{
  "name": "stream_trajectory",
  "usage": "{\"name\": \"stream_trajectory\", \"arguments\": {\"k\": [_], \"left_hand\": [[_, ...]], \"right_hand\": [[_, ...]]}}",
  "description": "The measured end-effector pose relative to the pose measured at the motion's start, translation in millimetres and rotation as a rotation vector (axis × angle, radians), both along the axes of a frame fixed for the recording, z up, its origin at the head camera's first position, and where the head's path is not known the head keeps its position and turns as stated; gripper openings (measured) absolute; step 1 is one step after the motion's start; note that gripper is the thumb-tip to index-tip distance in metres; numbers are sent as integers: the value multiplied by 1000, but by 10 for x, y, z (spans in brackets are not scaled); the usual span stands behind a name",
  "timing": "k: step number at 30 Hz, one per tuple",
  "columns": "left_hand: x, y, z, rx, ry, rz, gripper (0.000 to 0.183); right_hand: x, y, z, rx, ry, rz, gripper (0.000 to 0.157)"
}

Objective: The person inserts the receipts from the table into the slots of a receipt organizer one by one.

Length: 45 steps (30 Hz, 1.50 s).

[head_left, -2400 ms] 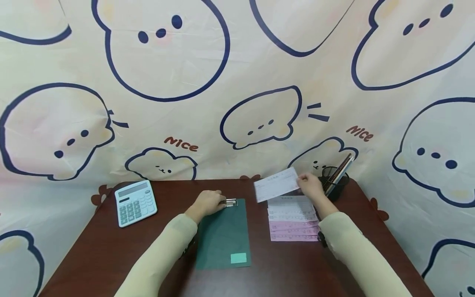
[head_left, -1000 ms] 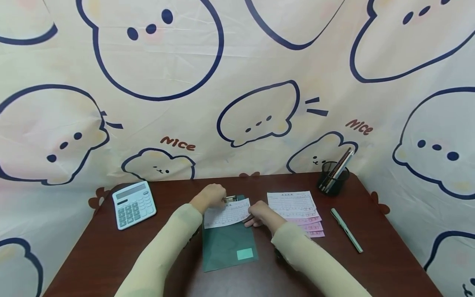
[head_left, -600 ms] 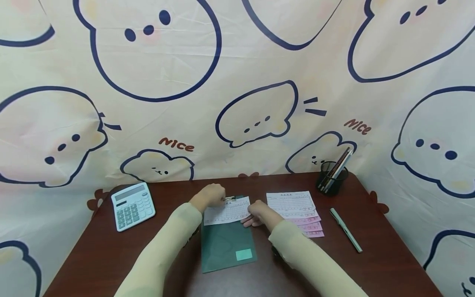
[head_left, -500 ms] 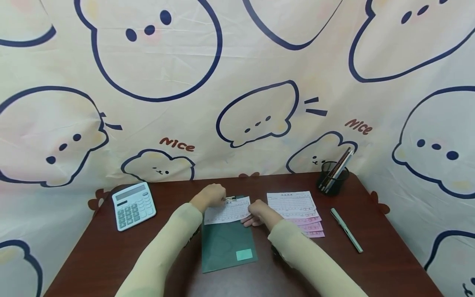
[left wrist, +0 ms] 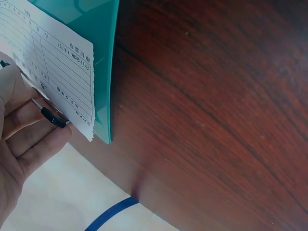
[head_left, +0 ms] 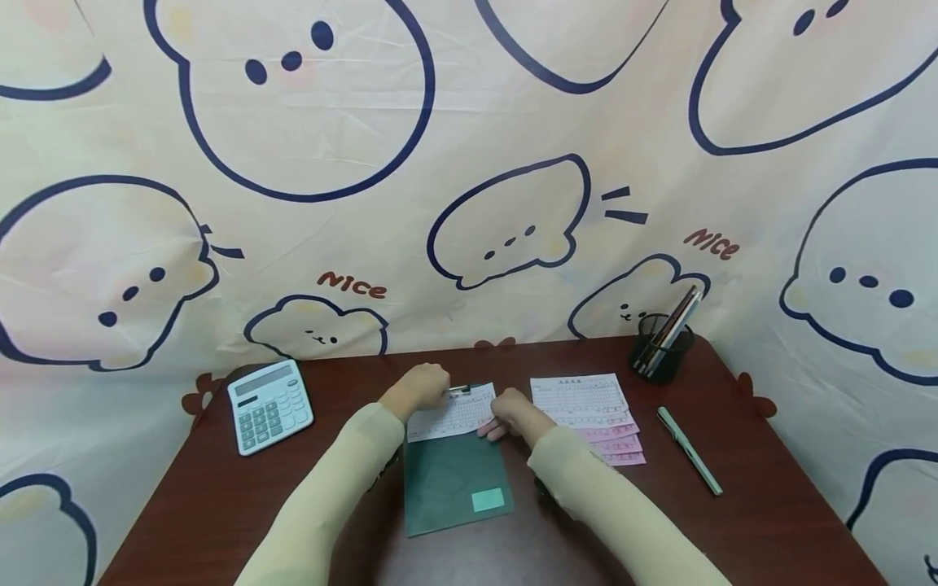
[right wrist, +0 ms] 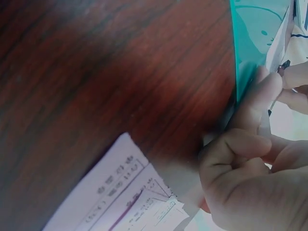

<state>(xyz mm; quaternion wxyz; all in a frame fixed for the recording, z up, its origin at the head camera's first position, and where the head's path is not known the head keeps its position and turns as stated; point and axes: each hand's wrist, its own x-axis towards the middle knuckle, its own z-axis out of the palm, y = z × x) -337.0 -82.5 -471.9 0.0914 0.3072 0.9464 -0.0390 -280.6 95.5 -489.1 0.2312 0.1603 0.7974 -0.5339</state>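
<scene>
Pale-blue calculator [head_left: 271, 407], lower left of the frame. Toward centre, a left hand [head_left: 423, 387] grips the metal clip [head_left: 461, 390] of a green clipboard [head_left: 454, 480]; a white printed slip [head_left: 449, 417] lies across the board's top, its right edge pinched by a right hand [head_left: 516, 413]. Likely light, limp and easily creased, the paper is best held by its edges. Farther right, a black mesh cup [head_left: 662, 364] holds leaning pens [head_left: 677, 316].

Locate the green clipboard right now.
At lower centre in the head view, the green clipboard is between the calculator on its left and the fanned slips on its right.
</scene>
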Motion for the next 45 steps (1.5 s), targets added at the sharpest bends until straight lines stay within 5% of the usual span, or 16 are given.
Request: {"name": "stream_trajectory", "arguments": {"k": [24,31,37,45], "left_hand": [[107,41,-43,-104,98,16,14],[166,23,-58,-36,89,64,10],[200,30,-41,-17,101,45,8],[169,-23,-36,57,56,73,11]], "right_hand": [[-37,-63,36,50,-37,29,42],[-45,-63,-19,108,-23,45,46],[60,150,60,124,163,0,47],[18,625,432,453,330,-16,32]]}}
